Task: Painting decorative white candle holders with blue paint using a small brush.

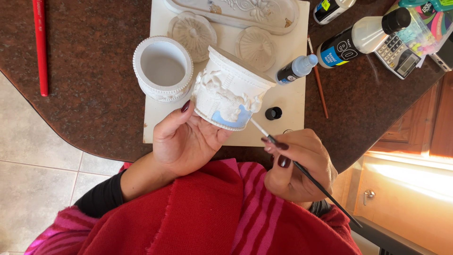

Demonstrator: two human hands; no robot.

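The white plaster pot [231,89] is round, with raised ornaments on its wall and a beaded rim. It is tilted on its side above the near edge of the surface, its base turned far-right. A light blue painted patch is on its lower wall. The thin brush [302,170] has a dark handle; its tip touches the blue patch.

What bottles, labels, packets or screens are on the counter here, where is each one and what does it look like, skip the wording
Small bottle: lying on the white board, black label, pale blue tip.
Large bottle: lying right of the board, whitish body, black cap, black-and-blue label.
Third bottle: top edge, white with dark label.
Calculator: far right, grey keys, small grey screen.
Colourful packet: top right corner, partly cut off.
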